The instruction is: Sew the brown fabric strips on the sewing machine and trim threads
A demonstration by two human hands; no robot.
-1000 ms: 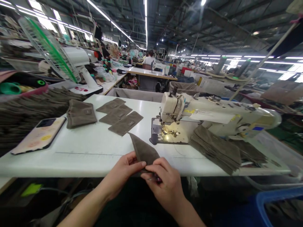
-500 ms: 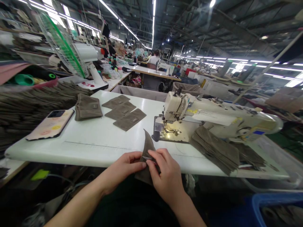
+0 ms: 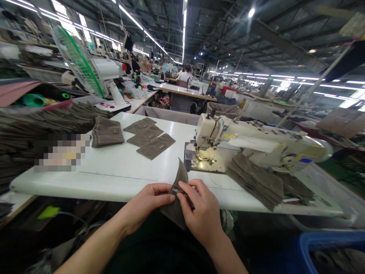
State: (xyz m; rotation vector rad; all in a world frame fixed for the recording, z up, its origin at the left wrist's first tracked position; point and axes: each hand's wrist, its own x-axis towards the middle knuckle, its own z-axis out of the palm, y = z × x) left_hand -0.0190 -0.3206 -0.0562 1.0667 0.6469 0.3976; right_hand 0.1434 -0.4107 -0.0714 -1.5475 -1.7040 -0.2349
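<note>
A grey-brown fabric piece (image 3: 180,175) is bent between my hands at the front edge of the white sewing table (image 3: 114,179). My left hand (image 3: 151,203) pinches its left side between thumb and fingers. On the other side, my right hand (image 3: 199,209) grips it with thumb and forefinger close to the left thumb. One corner of the cloth points up and the rest hangs down below the table edge. Just beyond stands a sewing machine (image 3: 209,131), its needle area lit. Several flat fabric pieces (image 3: 156,146), each with a small label, overlap on the tabletop.
Left of these lies a neat fabric stack (image 3: 107,133); a larger pile (image 3: 253,179) rests by the machine. A fan (image 3: 82,64) stands at the back left, near heaped cloth (image 3: 17,133). A blue bin (image 3: 305,243) is low at the right. Another person (image 3: 185,75) sits far off.
The view has shifted slightly. Both hands keep their pinch on the fabric piece, which has turned a little, with more of its lower part showing.
</note>
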